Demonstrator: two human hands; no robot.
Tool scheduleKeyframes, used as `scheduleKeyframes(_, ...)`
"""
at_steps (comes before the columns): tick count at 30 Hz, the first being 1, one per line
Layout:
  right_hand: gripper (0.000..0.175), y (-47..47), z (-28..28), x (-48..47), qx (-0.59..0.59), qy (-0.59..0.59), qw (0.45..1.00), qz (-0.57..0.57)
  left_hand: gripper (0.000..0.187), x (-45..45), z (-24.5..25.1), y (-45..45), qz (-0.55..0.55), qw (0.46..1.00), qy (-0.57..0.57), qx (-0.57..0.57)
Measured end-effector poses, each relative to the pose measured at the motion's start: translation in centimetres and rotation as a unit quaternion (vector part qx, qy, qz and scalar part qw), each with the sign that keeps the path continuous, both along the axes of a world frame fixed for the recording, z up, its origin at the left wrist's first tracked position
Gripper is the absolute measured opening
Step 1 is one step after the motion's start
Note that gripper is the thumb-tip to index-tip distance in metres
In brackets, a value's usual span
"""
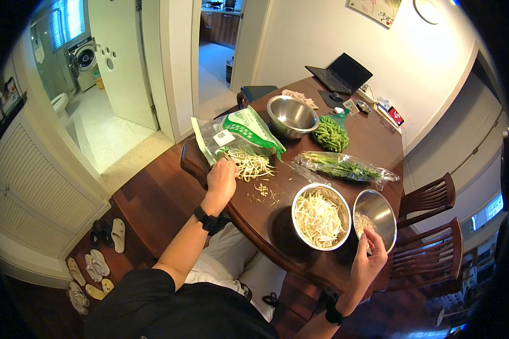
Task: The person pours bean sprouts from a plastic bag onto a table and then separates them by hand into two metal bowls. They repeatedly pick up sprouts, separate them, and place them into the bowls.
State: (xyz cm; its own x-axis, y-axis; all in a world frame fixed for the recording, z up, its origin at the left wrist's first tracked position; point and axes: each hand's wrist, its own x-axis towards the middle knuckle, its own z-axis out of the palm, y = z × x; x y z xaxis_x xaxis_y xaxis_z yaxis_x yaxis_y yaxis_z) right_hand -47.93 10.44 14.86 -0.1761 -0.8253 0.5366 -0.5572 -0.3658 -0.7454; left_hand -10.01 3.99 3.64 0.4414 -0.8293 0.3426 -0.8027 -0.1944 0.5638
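Note:
My left hand is at the mouth of a clear and green plastic bag, touching the pile of bean sprouts that spills from it; whether its fingers hold any is hidden. Over the near rim of a steel bowl is my right hand, thumb and fingertips close together; what lies between them is too small to tell. That bowl contains thin root trimmings. Left of it, another steel bowl is heaped with bean sprouts. Loose bits lie on the wooden table near the bag.
Farther back stand an empty steel bowl, a bag of green pods and leafy greens in clear plastic. A laptop, mouse and phone lie at the far end. Wooden chairs flank the table's right side.

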Motion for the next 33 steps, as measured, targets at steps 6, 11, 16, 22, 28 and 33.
scheduleKeyframes(6,0.014,1.4,1.2,3.3,-0.031,-0.002,0.999,0.017,0.008,-1.7,4.8,2.0,-0.077,0.992,0.076,-0.071)
scheduleKeyframes(11,0.016,1.2,1.1,7.1,0.032,-0.028,0.991,0.124,0.009,-7.3,9.8,5.1,-0.294,0.934,0.139,-0.145)
scheduleKeyframes(16,0.018,0.4,1.1,8.2,0.101,-0.146,0.964,0.2,0.012,-11.0,11.9,6.7,-0.376,0.902,0.119,-0.173)
scheduleKeyframes(22,0.011,0.7,0.7,6.2,0.079,-0.126,0.972,0.18,0.012,-12.7,11.8,6.5,-0.412,0.892,0.103,-0.157)
scheduleKeyframes(28,0.008,1.3,0.8,4.3,0.027,-0.067,0.992,0.106,0.012,-14.6,10.9,5.7,-0.456,0.87,0.12,-0.142)
scheduleKeyframes(33,0.009,0.3,0.0,2.4,-0.123,0.088,0.988,-0.026,0.014,-16.6,9.6,5.1,-0.439,0.887,0.104,-0.1)
